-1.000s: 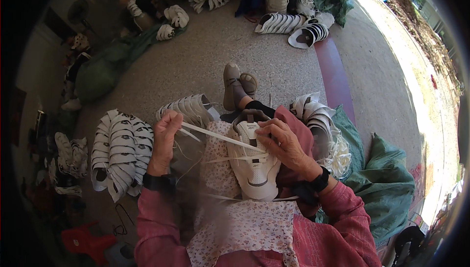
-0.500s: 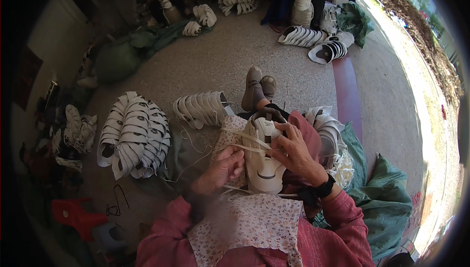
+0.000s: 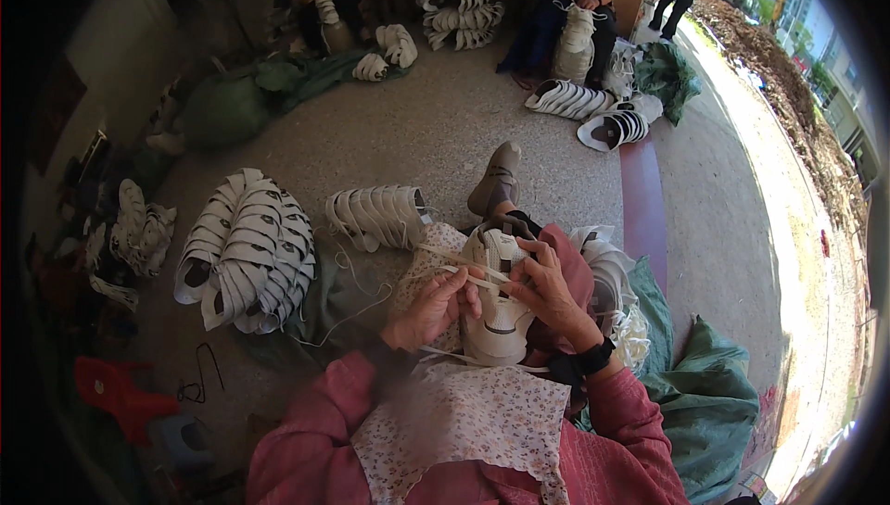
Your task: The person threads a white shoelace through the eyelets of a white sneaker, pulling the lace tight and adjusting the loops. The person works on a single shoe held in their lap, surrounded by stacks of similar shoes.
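A cream shoe upper (image 3: 498,334) rests in my lap, toe end toward me, on the flowered apron (image 3: 445,417). Its pale flat lace (image 3: 436,249) crosses over the eyelet area, and a loose length trails off to the left. My left hand (image 3: 432,309) is closed in a pinch on the lace, just left of the upper. On the other side, my right hand (image 3: 549,294) has its fingers bent over the eyelet edge, pinching the lace there. The fingertips of both hands almost meet above the upper, and they partly hide the lace crossing.
Stacks of white uppers stand on the floor at left (image 3: 250,250) and ahead (image 3: 378,216). Bundled white laces (image 3: 632,338) and a green sack (image 3: 700,403) lie at my right. A red stool (image 3: 120,396) is at lower left. Two seated people handle uppers at the far side.
My left hand has moved right, closer to my right hand, still holding the lace. The view has tilted up slightly, showing more of the far side. Only one of my shoes shows now.
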